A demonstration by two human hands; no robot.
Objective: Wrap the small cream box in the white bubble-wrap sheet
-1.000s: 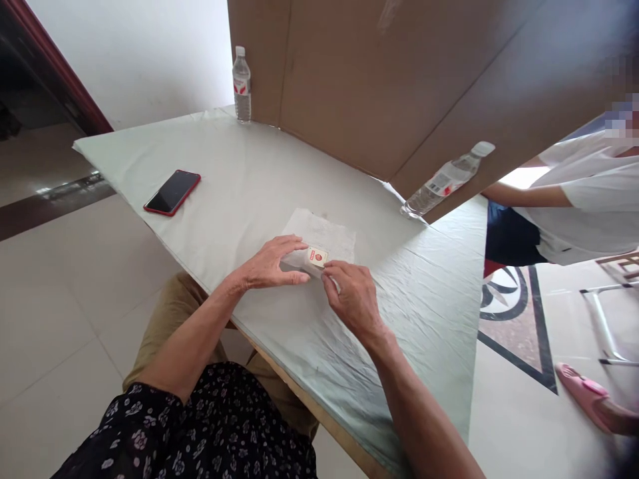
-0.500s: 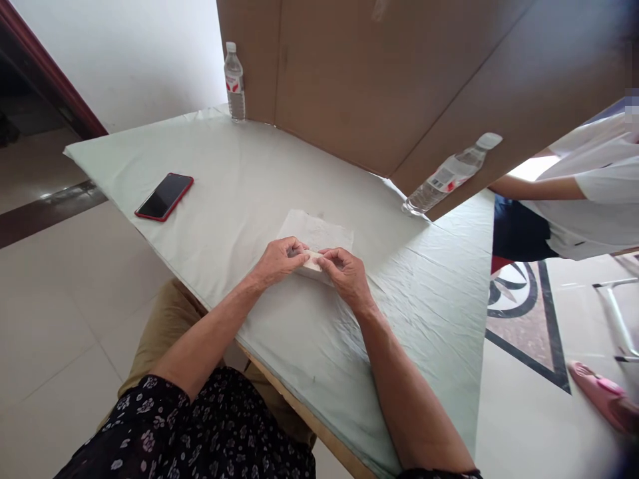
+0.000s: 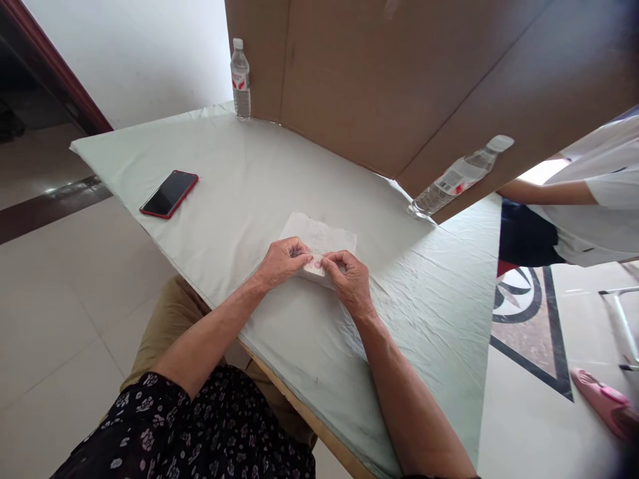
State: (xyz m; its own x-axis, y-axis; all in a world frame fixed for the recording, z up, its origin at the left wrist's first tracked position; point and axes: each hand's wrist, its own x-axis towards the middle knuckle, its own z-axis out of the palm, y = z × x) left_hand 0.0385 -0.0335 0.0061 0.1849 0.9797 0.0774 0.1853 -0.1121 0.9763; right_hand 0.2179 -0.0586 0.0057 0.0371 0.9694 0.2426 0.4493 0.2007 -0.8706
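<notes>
A thin white sheet that looks like a paper tissue (image 3: 322, 234) lies on the table under my fingers. Its near part is raised or rolled into a cream-coloured fold with small reddish marks. My left hand (image 3: 285, 261) pinches this fold at its left end, thumb against fingertips. At the right end, my right hand (image 3: 348, 278) grips it the same way, so both hands are close together. Whether anything is wrapped inside the fold I cannot tell.
A pale green cloth covers the table (image 3: 219, 179). A red-cased phone (image 3: 170, 193) lies left. Behind stands a brown cardboard panel (image 3: 344, 80), with one water bottle (image 3: 241, 83) upright and another bottle (image 3: 459, 178) at its right end. Beyond sits a person in a white top (image 3: 609, 206).
The cream fold between my fingers has turned slightly, and its reddish marks show more. Both hands keep their pinch in nearly the same place. The whole view has shifted a little.
</notes>
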